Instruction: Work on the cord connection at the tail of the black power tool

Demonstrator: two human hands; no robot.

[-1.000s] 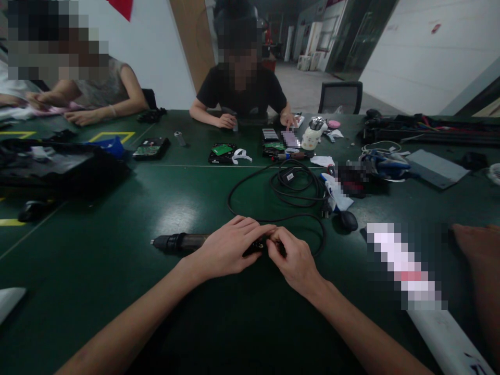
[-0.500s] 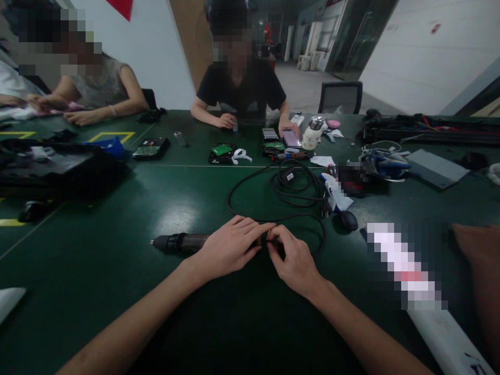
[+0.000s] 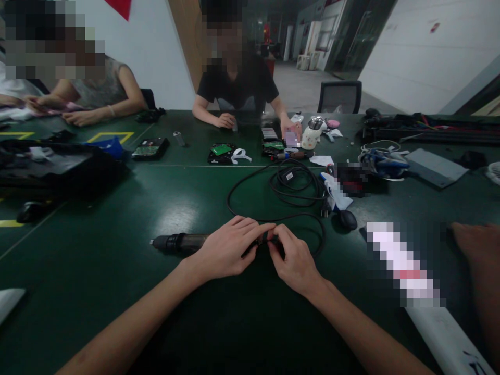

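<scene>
A dark cylindrical power tool (image 3: 180, 242) lies on the green table (image 3: 117, 291) in front of me, its tip pointing left. My left hand (image 3: 230, 249) is wrapped over the tool's rear end. My right hand (image 3: 294, 259) pinches the black cable's plug (image 3: 269, 241) right where it meets the tool. The black cable (image 3: 289, 182) loops away from there into a coil further back on the table.
Two people sit across the table with circuit boards (image 3: 222, 150) and small parts in front of them. A black mouse (image 3: 347, 220) lies right of the cable. Another person's hand (image 3: 474, 245) rests at the far right. A black bag (image 3: 58, 166) sits at left.
My right hand's fingers have shifted slightly at the plug, closer to my left hand. The person opposite has moved a hand along the table.
</scene>
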